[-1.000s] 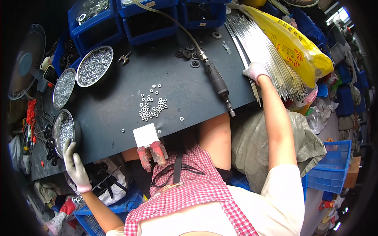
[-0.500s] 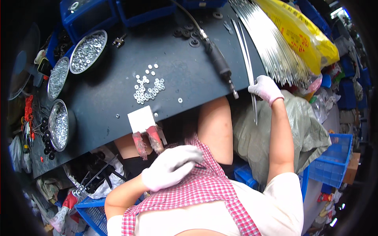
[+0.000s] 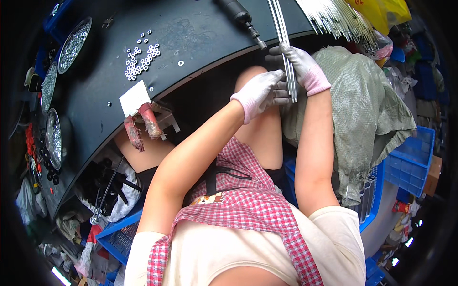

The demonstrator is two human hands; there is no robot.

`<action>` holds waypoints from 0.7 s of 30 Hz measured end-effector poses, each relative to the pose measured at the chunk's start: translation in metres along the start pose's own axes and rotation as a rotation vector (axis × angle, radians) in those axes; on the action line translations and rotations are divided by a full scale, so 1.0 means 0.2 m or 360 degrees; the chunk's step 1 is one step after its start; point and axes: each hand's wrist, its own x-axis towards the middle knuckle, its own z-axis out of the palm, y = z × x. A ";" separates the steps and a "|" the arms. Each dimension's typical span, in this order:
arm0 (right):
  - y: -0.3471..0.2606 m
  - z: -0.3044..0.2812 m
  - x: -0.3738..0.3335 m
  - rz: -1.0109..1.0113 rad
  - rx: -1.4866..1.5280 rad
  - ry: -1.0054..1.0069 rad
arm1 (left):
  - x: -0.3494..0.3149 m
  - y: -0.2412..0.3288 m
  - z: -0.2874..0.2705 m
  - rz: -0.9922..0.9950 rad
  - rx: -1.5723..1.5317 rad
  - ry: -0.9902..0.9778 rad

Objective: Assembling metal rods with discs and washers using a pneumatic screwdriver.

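Left hand point(image 3: 258, 94) now at overhanging rods point(image 3: 289, 76)

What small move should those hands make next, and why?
Perhaps close the left hand around the lower ends of the thin metal rods: it looks open right beside them, while the right hand holds them higher up.
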 end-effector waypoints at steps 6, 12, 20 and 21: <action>-0.02 0.04 0.02 -0.0071 0.0141 -0.0027 | 0.07 0.05 0.04 0.0111 0.0460 0.0227; -0.08 0.15 -0.26 -0.0284 0.0471 0.0233 | -0.16 0.11 0.08 0.0852 0.1783 0.0420; -0.18 0.22 -1.29 -0.0427 0.0220 -0.0255 | -0.38 0.34 0.45 0.3214 0.3215 0.0157; -0.18 0.21 -1.35 -0.0472 0.0276 -0.0408 | -0.37 0.33 0.50 0.3450 0.3221 0.0079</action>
